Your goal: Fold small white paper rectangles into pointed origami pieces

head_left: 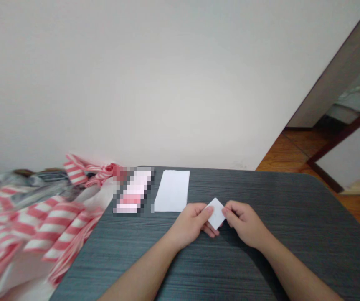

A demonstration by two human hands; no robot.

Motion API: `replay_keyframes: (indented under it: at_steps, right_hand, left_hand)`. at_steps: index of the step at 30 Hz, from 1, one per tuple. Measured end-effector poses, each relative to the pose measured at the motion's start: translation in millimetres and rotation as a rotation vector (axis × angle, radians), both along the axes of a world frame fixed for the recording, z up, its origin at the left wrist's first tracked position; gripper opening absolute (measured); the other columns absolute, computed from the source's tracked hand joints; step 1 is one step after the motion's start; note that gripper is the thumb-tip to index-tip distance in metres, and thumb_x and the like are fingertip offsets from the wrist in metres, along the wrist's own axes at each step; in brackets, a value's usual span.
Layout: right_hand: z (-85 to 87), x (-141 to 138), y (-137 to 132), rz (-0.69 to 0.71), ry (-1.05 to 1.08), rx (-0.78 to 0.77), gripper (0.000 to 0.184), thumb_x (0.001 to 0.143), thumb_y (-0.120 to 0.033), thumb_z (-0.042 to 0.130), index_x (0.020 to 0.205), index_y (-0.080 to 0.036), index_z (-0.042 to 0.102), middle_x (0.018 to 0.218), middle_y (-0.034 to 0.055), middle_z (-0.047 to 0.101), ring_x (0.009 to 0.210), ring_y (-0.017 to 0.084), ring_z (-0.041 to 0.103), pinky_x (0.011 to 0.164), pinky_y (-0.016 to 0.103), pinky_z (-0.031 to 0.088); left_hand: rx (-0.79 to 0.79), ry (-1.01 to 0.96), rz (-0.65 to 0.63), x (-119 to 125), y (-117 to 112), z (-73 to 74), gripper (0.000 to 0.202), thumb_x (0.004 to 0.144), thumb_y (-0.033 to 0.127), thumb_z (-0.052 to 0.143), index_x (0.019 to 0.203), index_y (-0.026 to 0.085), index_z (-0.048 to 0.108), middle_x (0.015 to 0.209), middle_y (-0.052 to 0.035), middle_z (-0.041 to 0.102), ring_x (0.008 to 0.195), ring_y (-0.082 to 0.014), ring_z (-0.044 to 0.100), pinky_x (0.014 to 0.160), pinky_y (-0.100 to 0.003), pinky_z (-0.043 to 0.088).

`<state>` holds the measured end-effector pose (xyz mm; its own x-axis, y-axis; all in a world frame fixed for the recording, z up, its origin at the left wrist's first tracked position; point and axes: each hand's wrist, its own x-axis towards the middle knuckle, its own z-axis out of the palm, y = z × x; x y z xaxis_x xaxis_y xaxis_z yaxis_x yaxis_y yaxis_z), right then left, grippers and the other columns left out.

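Observation:
Between my hands is a small folded piece of white paper (pixel 216 215), turned so that its corners point up, down and to the sides. My left hand (pixel 195 221) grips its left corner, thumb on top and fingers underneath. At the opposite corner, my right hand (pixel 242 219) pinches the paper between thumb and curled fingers. Both hands are held over the dark table, near its middle. A stack of white paper sheets (pixel 172 191) lies on the table just beyond my left hand.
Left of the sheets lies a pixelated pink and white item (pixel 134 192) on the dark wood-grain table (pixel 292 217). Red-and-white striped fabric (pixel 51 221) is heaped along the table's left side. A pale wall (pixel 180 83) rises behind the far edge; wooden floor (pixel 277 150) shows at right.

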<state>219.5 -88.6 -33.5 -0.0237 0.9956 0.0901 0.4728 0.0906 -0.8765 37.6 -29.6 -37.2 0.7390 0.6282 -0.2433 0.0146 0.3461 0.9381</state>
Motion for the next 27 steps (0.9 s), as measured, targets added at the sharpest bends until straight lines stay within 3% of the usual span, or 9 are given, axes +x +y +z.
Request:
replay_keyframes:
  at_steps: [12, 18, 27]
  right_hand:
    - [-1.4, -0.3, 0.2, -0.035, -0.007, -0.002, 0.031, 0.09, -0.027, 0.049, 0.061, -0.019, 0.047, 0.056, -0.0039, 0.047, 0.054, 0.012, 0.043, 0.054, 0.023, 0.034]
    - [-4.0, 2.7, -0.6, -0.06, 0.006, -0.02, 0.03, 0.09, -0.028, 0.048, 0.061, -0.019, 0.045, 0.056, -0.004, 0.046, 0.054, 0.012, 0.042, 0.054, 0.023, 0.034]
    - [-5.8, 3.7, -0.4, -0.003, 0.051, -0.07, 0.027, 0.09, -0.029, 0.051, 0.065, -0.019, 0.049, 0.057, -0.0045, 0.048, 0.053, 0.011, 0.042, 0.053, 0.023, 0.033]
  left_hand:
    - [-0.044, -0.025, 0.05, 0.8, 0.2, -0.5, 0.046, 0.086, 0.052, 0.053, 0.086, 0.007, 0.064, 0.067, -0.0113, 0.07, 0.059, -0.018, 0.067, 0.056, -0.027, 0.054]
    - [-0.028, -0.034, 0.076, 1.2, 0.3, 3.2, 0.041, 0.085, 0.048, 0.057, 0.082, 0.008, 0.064, 0.065, -0.0104, 0.07, 0.055, -0.0144, 0.065, 0.054, -0.023, 0.052]
    - [0.022, -0.028, 0.133, -0.8, 3.9, -0.8, 0.033, 0.088, 0.041, 0.054, 0.085, 0.009, 0.064, 0.06, -0.0066, 0.068, 0.052, -0.0138, 0.063, 0.051, -0.022, 0.049]
